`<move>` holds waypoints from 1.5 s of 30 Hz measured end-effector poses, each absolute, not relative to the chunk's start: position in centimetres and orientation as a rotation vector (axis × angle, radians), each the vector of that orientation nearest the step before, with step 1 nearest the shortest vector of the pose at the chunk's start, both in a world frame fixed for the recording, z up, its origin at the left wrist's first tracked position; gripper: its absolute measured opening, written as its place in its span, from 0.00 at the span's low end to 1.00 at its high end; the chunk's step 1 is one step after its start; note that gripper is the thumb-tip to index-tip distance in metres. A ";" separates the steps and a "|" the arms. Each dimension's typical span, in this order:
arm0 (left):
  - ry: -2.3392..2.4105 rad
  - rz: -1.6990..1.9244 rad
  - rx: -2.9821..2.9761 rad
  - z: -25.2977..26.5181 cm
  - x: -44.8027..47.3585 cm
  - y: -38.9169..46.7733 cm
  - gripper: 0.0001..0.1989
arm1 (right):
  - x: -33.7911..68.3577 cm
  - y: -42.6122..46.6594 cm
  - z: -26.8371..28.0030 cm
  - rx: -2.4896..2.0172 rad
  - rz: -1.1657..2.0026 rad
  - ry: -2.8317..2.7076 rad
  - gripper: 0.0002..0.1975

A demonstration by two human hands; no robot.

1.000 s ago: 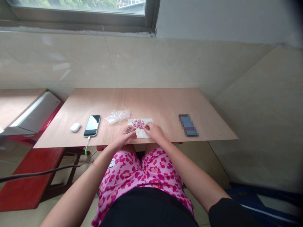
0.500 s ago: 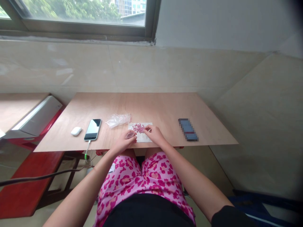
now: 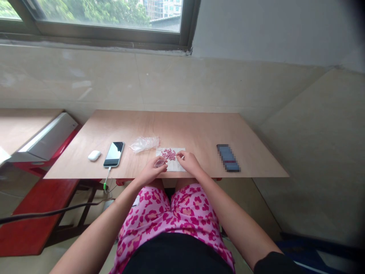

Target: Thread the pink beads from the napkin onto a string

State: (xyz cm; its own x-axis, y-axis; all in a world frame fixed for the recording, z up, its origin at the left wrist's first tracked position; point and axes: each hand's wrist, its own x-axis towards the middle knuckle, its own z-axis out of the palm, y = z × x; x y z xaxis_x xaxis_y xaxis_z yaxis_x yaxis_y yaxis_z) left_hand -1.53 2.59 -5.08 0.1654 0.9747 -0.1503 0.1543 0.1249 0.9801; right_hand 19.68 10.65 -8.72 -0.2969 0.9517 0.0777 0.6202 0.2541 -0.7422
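Small dark-pink beads [image 3: 169,154] lie in a loose pile on a white sheet [image 3: 178,166] near the table's front edge. My left hand [image 3: 150,170] is at the sheet's left side, fingers curled around a thin, pale-pink-edged loop [image 3: 160,163]; whether it is cord or a clear bag's rim I cannot tell. At the pile's right edge, my right hand [image 3: 188,161] has thumb and forefinger pinched together. Anything between those fingertips is too small to make out. A crumpled clear plastic bag [image 3: 145,144] lies just behind and left of the sheet.
On the wooden table [image 3: 196,129], a charging phone [image 3: 114,154] and a white earbud case [image 3: 94,155] lie to the left. A blurred-out phone [image 3: 228,158] is on the right. Beyond stands a tiled wall; a red bench [image 3: 37,217] is at lower left.
My right hand has drawn back slightly from the beads, fingers still pinched. My left hand keeps its hold on the loop. The whole view has shifted a little.
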 end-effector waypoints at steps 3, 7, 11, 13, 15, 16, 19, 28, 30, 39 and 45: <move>1.256 0.894 1.291 -5.0 -1.5 2.6 0.15 | 20.3 11.0 -10.0 -1.518 0.746 -2.125 0.06; 1.253 0.901 1.295 -5.2 -1.5 2.7 0.16 | 19.4 10.7 -10.3 -1.570 0.635 -2.231 0.08; 1.253 0.899 1.294 -5.1 -1.5 2.7 0.15 | 18.9 10.4 -10.3 -1.573 0.591 -2.226 0.05; 1.256 0.899 1.295 -4.9 -1.5 2.7 0.15 | 19.0 10.5 -10.4 -1.549 0.626 -2.188 0.04; 1.253 0.895 1.302 -4.9 -1.6 2.7 0.15 | 19.2 10.6 -10.2 -1.516 0.708 -2.100 0.05; 1.251 0.895 1.310 -4.9 -1.6 2.7 0.15 | 19.3 10.7 -10.0 -1.496 0.763 -2.031 0.05; 1.247 0.907 1.348 -5.3 -1.6 2.7 0.15 | 18.9 10.4 -8.5 -1.387 0.951 -1.814 0.08; 1.108 0.948 1.327 -6.1 -1.5 3.1 0.18 | 16.1 7.9 -3.5 -1.084 1.112 -1.943 0.08; 1.093 0.890 1.296 -5.6 -1.6 2.9 0.19 | 16.5 8.1 -3.4 -1.122 1.114 -1.923 0.09; 0.951 0.757 1.136 -5.9 -1.3 2.3 0.21 | 19.5 5.9 -3.2 -1.044 1.258 -2.024 0.07; 1.028 0.828 1.191 -6.1 0.0 1.8 0.20 | 21.0 5.0 -4.1 -1.061 1.145 -1.994 0.07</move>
